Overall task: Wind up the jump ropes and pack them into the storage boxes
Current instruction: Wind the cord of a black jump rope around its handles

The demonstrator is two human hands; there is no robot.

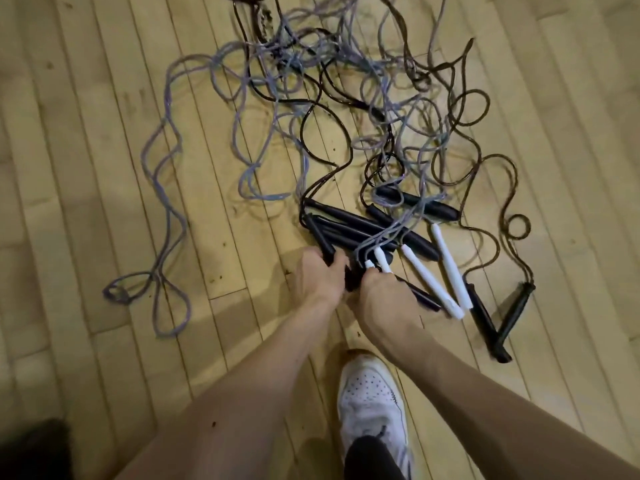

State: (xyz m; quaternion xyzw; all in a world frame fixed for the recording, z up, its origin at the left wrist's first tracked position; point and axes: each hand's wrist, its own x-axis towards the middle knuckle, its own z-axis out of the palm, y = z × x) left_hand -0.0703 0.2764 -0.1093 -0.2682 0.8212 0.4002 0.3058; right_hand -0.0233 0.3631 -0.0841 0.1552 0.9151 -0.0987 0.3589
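A tangle of jump ropes lies on the wooden floor, some with pale lilac cords, some with dark cords. Their handles are gathered near me: several black handles and white handles. My left hand grips a black handle at the left of the bunch. My right hand holds two white handles whose tips and lilac cord stick out above its fingers. No storage box is in view.
Two more black handles lie in a V to the right. A loose lilac loop trails off left. My white shoe stands just below the hands. A dark shape fills the bottom left corner.
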